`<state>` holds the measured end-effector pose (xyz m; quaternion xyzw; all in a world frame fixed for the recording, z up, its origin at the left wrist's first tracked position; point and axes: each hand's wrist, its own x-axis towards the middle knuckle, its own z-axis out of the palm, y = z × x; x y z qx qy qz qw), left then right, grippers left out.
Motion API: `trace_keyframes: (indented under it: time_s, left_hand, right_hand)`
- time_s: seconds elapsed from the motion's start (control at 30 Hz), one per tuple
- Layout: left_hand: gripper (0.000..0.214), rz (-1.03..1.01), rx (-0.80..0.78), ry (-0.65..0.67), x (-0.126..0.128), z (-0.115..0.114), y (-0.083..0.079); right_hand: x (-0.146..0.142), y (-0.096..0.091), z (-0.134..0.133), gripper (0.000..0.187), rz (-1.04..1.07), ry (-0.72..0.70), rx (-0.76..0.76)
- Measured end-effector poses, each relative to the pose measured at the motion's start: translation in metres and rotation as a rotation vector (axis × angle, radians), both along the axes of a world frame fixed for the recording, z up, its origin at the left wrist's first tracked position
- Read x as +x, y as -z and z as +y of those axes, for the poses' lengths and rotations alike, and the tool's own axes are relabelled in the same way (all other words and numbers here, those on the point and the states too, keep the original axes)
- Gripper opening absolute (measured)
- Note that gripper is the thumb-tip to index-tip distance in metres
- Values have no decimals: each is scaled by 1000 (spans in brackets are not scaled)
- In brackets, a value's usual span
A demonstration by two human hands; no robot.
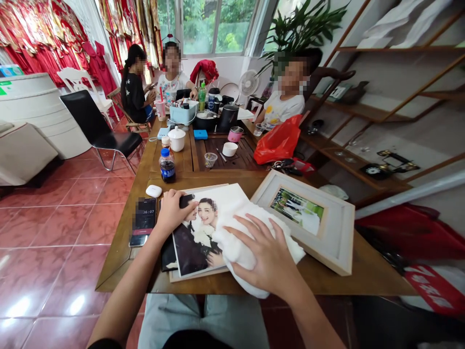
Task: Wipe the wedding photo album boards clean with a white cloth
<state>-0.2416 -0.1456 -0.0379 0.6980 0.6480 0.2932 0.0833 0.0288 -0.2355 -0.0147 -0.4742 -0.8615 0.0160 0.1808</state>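
White cloth (247, 245) under spread right fingers (256, 228), on wedding photo (196, 237); left fingers (179, 201) curled on photo edge.

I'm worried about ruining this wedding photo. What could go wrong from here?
The right hand is pressing the white cloth onto the wedding photo print, so the pressure might scuff or crease its surface. The bottle of cola also stands close to the print, and a knock could possibly spill it across the picture.
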Motion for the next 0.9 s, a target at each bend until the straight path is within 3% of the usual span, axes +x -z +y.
trace_keyframes:
  time_s: [0.23,0.37,0.5,0.73,0.9]
  left_hand:
    - [33,-32,1,5,3,-3,-5]
    - [32,-46,-2,14,2,-4,-5]
    - [36,-36,1,18,1,-2,-3]
    - [38,-11,-9,9,1,-1,-2]
    - [37,-10,11,3,1,-1,0]
  right_hand:
    - [-56,-7,-13,77,11,-169,-181]
    - [-68,-5,-15,75,66,-218,-207]
    - [-49,-5,-8,72,47,-157,-169]
    - [10,1,10,54,-4,100,5]
    - [8,2,10,52,-3,113,46]
